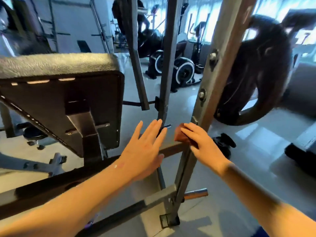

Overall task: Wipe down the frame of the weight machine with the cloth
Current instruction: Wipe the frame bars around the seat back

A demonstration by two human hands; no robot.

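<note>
Two hands apart, low on weight machine frame. Right hand (200, 142) gripped reddish cloth (182, 135) against angled upright (220, 65), above crossbar (172, 149) (likely wiping that joint). Left hand (145, 147) flat, fingers straight, holding nothing, beside thin post (169, 65), probably for balance.

black padded bench (56, 65): left | large weight plate (256, 65): right, upright | exercise bikes (183, 71): background, on floor
</note>
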